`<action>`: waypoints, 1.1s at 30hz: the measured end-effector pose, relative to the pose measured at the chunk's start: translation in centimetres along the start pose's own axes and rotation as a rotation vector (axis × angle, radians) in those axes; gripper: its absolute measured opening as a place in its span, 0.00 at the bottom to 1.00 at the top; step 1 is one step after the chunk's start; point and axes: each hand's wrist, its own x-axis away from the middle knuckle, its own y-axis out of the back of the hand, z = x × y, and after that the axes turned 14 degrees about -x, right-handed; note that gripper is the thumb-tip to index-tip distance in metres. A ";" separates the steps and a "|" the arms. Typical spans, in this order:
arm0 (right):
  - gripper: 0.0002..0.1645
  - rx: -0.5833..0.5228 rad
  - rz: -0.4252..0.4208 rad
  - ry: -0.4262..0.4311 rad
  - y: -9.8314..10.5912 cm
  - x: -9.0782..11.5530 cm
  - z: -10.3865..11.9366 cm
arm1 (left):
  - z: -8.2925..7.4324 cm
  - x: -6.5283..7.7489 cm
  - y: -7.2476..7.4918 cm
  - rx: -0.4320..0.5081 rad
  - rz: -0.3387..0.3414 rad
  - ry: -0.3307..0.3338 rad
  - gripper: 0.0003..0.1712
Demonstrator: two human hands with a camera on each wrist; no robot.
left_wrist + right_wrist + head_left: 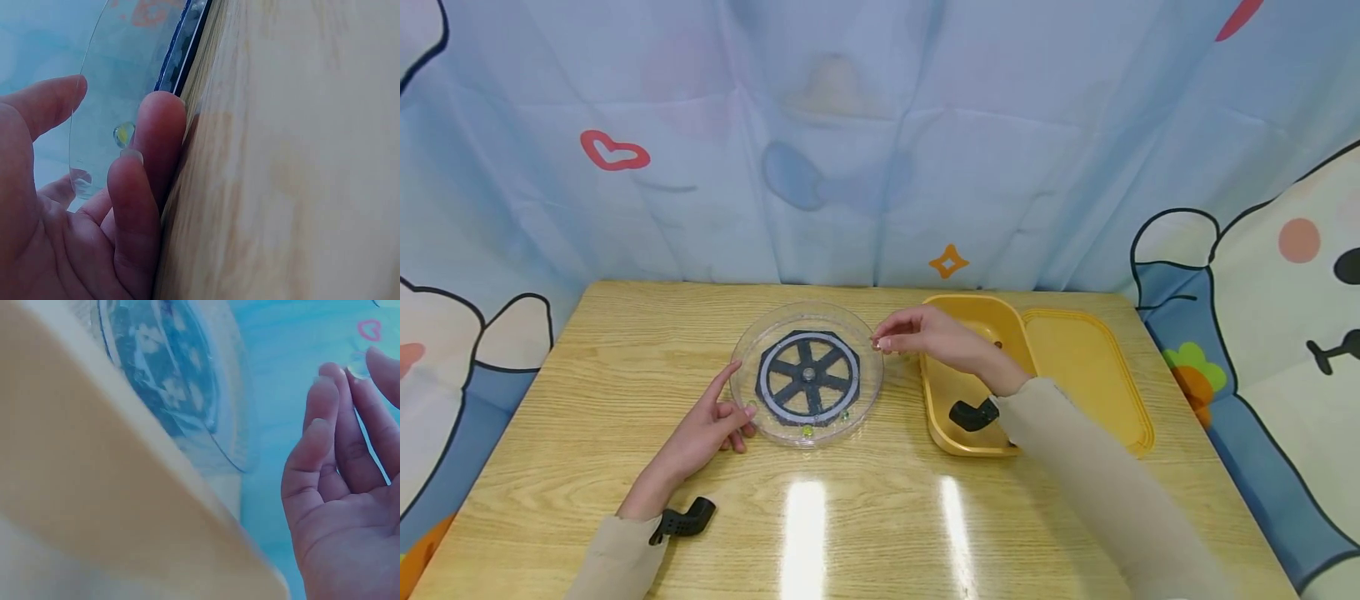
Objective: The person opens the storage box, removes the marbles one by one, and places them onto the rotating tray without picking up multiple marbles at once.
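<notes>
A clear round dish (868,387) stands on the table with a dark six-spoked wheel pattern at its centre. My left hand (703,433) holds its left rim, index finger and thumb on the edge, the other fingers curled low against the side. Inside the dish lie a yellow-green marble (808,431) and a green one (845,415) near the front wall. A clear marble with a yellow streak (124,134) shows beside my left fingers. My right hand (936,337) pinches a small clear marble (358,364) between thumb and fingertips, just at the dish's right rim.
Under my right forearm stands a yellow bin (934,417) with a small dark piece (998,343) in it. A flat yellow lid (1082,367) lies to its right. Behind the wooden table (647,350) hangs a printed blue curtain (715,208).
</notes>
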 end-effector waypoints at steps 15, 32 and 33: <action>0.18 -0.053 -0.009 0.028 -2.4 -2.6 -1.9 | 0.0 0.1 0.1 -0.006 -0.007 -0.009 0.45; 0.14 0.119 -0.045 0.053 -3.4 -3.3 -2.1 | 0.2 -0.1 0.0 -0.003 -0.012 -0.013 0.44; 0.14 0.128 -0.047 0.054 -3.5 -3.3 -2.1 | 0.2 -0.1 0.0 -0.001 -0.011 -0.012 0.44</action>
